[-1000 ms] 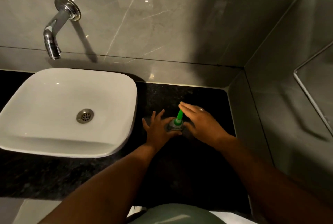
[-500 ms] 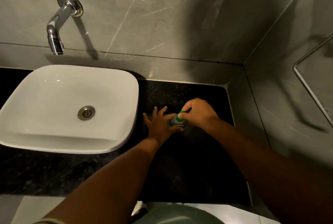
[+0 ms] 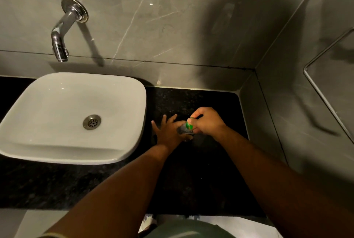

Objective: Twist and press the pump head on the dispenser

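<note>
My right hand (image 3: 207, 122) has just clenched its fingers round the green cap (image 3: 189, 126), while my flat, spread left hand (image 3: 169, 132) steadies the bottle (image 3: 184, 130) by the tabletop's back-right corner, ready for twisting.

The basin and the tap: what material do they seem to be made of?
The basin looks like white glazed ceramic: smooth, glossy, with soft highlights. The tap looks like chrome-plated metal, since it reflects like a mirror; the base metal cannot be told.

Right hand (image 3: 207, 121) now curled round the green piece (image 3: 190, 126), formerly open above it
</note>
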`<state>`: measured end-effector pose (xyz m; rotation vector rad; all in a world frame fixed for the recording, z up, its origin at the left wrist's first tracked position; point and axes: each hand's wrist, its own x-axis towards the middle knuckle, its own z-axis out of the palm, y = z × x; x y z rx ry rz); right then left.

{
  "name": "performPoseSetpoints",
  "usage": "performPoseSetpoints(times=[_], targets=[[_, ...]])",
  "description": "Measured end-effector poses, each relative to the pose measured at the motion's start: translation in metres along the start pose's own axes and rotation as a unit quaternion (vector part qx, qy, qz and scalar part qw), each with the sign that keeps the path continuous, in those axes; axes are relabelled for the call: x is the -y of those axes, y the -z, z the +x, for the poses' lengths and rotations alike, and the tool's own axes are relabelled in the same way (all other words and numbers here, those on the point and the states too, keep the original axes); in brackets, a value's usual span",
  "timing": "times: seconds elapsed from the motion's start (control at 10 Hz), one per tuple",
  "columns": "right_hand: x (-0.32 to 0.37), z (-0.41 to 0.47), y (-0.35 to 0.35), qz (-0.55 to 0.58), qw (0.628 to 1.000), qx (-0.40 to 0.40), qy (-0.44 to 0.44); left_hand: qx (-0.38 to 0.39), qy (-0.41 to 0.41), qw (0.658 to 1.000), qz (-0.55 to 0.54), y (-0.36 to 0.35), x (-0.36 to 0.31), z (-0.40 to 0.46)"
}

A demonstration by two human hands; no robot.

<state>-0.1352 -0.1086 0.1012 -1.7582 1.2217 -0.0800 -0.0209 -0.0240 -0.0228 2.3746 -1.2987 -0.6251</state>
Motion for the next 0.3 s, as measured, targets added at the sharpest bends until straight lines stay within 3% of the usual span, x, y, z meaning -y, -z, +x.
performPoseSetpoints(times=[0.2,0.3], targets=[[-0.005,-0.001,-0.001,-0.019,1.0,-0.005,0.0,0.006,-0.003,1.0,0.0,0.006,-0.002,-0.004],[-0.012,-0.01,0.012,-0.078,0.991,-0.102,0.027,0.028,-0.027,0.999,0.03,0.009,0.001,-0.001]])
